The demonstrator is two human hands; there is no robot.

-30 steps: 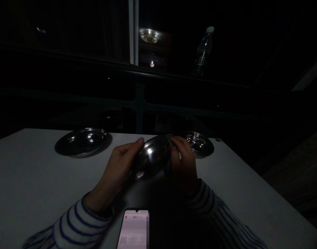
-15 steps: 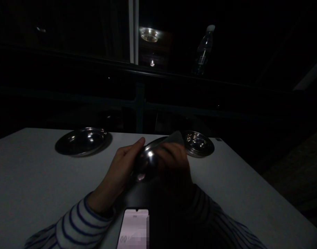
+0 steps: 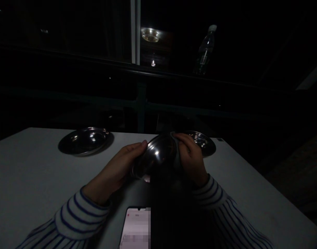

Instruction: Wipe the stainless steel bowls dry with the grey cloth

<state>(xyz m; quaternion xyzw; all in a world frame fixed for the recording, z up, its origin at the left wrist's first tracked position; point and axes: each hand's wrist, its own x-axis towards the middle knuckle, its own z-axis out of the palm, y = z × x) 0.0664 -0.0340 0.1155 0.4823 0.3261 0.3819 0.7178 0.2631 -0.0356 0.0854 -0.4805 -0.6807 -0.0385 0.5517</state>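
The scene is very dark. My left hand (image 3: 119, 166) grips a shiny metal dish (image 3: 157, 155) by its left rim, holding it tilted above the white table (image 3: 31, 180). My right hand (image 3: 190, 155) is closed on a small grey cloth (image 3: 177, 157) and presses it against the dish's right side. Both arms wear white sleeves with blue stripes.
A metal dish (image 3: 84, 141) lies on the table at the back left. A short stack of metal dishes (image 3: 205, 144) sits at the back right, just behind my right hand. A lit phone (image 3: 136, 230) lies near the front edge. A plastic bottle (image 3: 205, 50) stands on a dark ledge behind.
My right hand with the cloth swept left over the dish, then back to its right side. The left hand kept its hold.
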